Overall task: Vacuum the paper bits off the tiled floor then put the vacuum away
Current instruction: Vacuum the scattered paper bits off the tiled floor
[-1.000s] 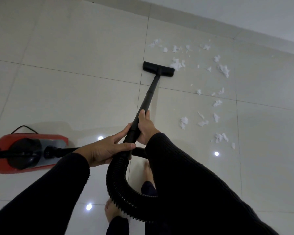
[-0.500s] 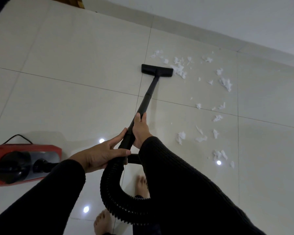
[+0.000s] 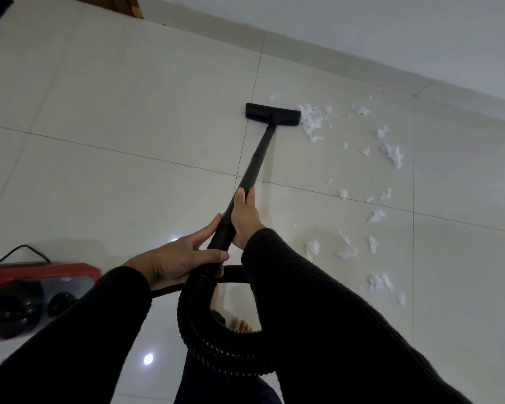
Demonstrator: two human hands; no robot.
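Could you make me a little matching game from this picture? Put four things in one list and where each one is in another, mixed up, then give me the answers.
Things:
1. nozzle
2. canister
3. hose
4. right hand

Places:
A. looped in front of the person, below the hands
B. gripping the wand, ahead of the left hand
C. flat on the floor, at the left edge of the paper bits
D. on the floor at the far left

Pairs: 1-C, 2-D, 3-A, 4-B
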